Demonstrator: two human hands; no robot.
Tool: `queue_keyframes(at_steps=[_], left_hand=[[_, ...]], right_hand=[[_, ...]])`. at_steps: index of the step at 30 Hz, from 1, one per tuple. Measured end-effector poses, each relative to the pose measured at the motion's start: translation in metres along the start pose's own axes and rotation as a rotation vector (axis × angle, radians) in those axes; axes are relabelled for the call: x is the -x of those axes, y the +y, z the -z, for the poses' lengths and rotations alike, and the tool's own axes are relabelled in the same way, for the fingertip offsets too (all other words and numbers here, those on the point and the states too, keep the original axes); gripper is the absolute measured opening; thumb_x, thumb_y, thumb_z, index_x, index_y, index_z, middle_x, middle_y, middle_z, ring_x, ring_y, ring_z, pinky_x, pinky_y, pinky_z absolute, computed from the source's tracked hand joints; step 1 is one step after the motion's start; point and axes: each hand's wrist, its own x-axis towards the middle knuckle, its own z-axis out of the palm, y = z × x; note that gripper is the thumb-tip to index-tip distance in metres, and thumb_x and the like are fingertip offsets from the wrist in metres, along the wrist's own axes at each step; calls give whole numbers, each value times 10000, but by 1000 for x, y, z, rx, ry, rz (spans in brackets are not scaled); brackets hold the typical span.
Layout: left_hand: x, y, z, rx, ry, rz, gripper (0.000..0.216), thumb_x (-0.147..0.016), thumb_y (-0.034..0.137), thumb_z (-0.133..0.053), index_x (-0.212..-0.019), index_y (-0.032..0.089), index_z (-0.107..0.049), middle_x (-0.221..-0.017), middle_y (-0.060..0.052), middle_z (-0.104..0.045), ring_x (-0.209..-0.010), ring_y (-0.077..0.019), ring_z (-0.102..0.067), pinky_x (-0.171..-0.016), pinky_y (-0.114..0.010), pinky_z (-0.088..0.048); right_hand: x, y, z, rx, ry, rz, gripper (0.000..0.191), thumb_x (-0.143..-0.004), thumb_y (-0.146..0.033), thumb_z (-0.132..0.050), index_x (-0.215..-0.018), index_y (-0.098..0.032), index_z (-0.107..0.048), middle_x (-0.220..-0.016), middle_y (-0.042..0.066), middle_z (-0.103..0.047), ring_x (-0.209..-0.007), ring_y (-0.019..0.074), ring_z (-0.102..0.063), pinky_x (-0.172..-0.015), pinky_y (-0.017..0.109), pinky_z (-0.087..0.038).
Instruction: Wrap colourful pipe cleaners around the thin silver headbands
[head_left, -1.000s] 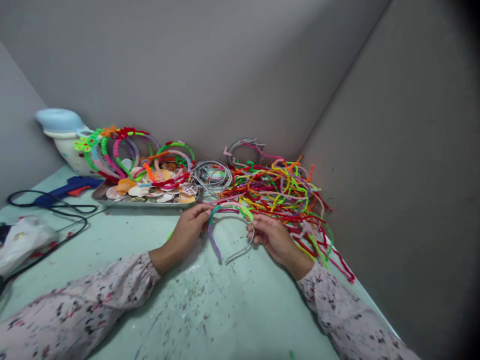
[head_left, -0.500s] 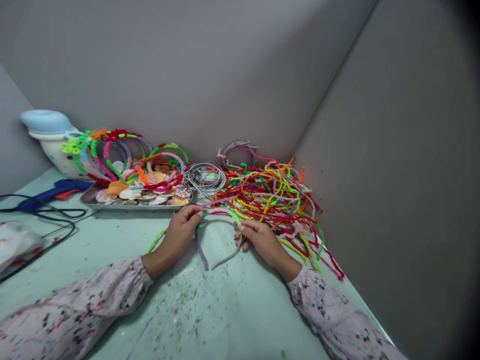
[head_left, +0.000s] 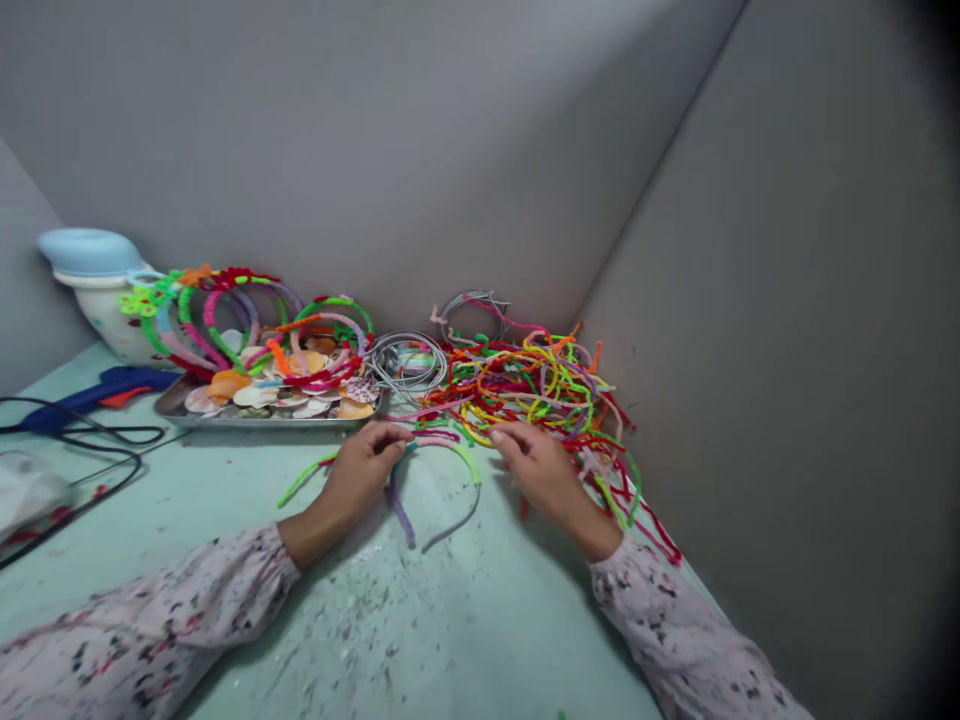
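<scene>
A headband stands on the table, partly wrapped in fuzzy pipe cleaner: purple and teal on its left side, pale pink across the top, bright green at the upper right. Its lower right leg is bare grey. At the upper left of the band, my left hand pinches it between thumb and fingers. My right hand is apart from the band, at the front edge of a tangled pile of coloured pipe cleaners. Its fingers are loosely bent and slightly apart, with nothing visible between them. A green pipe cleaner lies behind my left wrist.
A metal tray of seashells holds several finished-looking headbands. Coils of grey bands lie beside it. At left are a blue glue gun, its black cable and a blue-lidded container. Grey walls enclose the back and right.
My right hand has let go of the headband's right side and moved right, towards the pipe cleaner pile. My left hand keeps its pinch on the band.
</scene>
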Motion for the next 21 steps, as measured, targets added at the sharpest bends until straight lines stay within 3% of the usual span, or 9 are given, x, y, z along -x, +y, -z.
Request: queue_keyframes(at_steps=[4, 7, 11, 14, 16, 21], left_hand=[[2, 3, -1, 5, 3, 20, 115, -708, 238, -651, -787, 182, -714, -819, -40, -678, -764, -196, -566, -696, -272, -396], [5, 6, -3, 26, 5, 19, 131, -716, 256, -655, -813, 186, -708, -827, -38, -684, -774, -197, -574, -688, -268, -401], [9, 7, -4, 39, -5, -12, 154, -742, 281, -646, -851, 189, -703, -831, -33, -682, -772, -192, -570, -670, -261, -395], [11, 8, -4, 24, -23, -25, 173, -770, 297, -623, -883, 188, -694, -842, -33, -680, -768, -187, -568, -652, -258, -389], [11, 7, -4, 19, -25, -19, 173, -781, 302, -613, -889, 189, -688, -837, -32, -678, -761, -182, -569, -641, -256, -386], [9, 6, -4, 9, -25, 16, 171, -779, 314, -617, -874, 187, -682, -819, -29, -675, -752, -178, -569, -632, -254, -383]], right_hand=[[-30, 5, 47, 117, 264, -25, 309, -850, -380, -523, -1033, -191, -686, -912, 76, -705, -770, 206, -622, -727, 334, -472], [-61, 16, 83, 299, 449, 34, 320, -838, -316, -507, -1040, -151, -692, -975, 116, -698, -873, 232, -626, -794, 361, -474], [-93, 31, 102, 642, 430, 36, 358, -781, -175, -517, -1090, -108, -684, -1074, 173, -677, -980, 259, -613, -876, 377, -446], [-104, 38, 101, 762, 282, -96, 304, -756, -166, -554, -1004, -136, -728, -935, 159, -718, -855, 267, -650, -783, 371, -467], [-106, 39, 101, 762, 257, -128, 263, -769, -191, -554, -946, -150, -744, -879, 145, -728, -798, 261, -658, -736, 361, -469], [-98, 29, 118, 515, 520, -76, 297, -814, -317, -532, -950, -151, -737, -870, 121, -734, -754, 235, -657, -661, 322, -465]])
